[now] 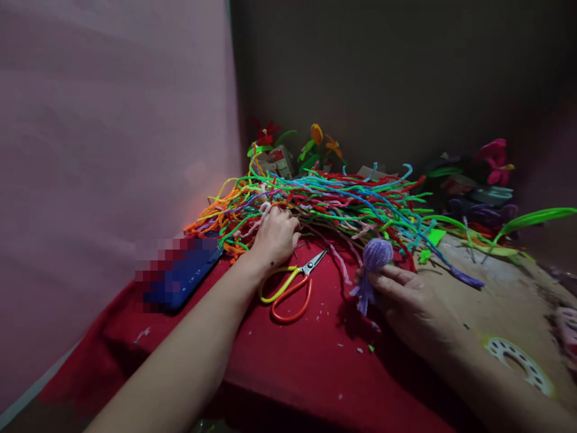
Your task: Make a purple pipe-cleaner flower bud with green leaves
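Observation:
My right hand (408,297) pinches a purple pipe-cleaner bud (377,255), its round ribbed head up and loose strands hanging below. It is held above the red cloth. My left hand (276,236) lies at the front edge of a tangled heap of coloured pipe cleaners (342,201), back of the hand up. Its fingers curl down, and what they grip, if anything, is hidden. A pale pink pipe cleaner (265,208) shows just beyond its knuckles. Scissors (295,282) with one yellow and one red handle lie between my hands, blades slightly apart.
A blue phone-like object (184,279), partly blurred out, lies left of my left forearm. Pipe-cleaner flowers (315,141) stand behind the heap. A cardboard sheet (500,307) with a white ring-shaped piece (518,364) covers the right side. Small scraps dot the red cloth (288,355).

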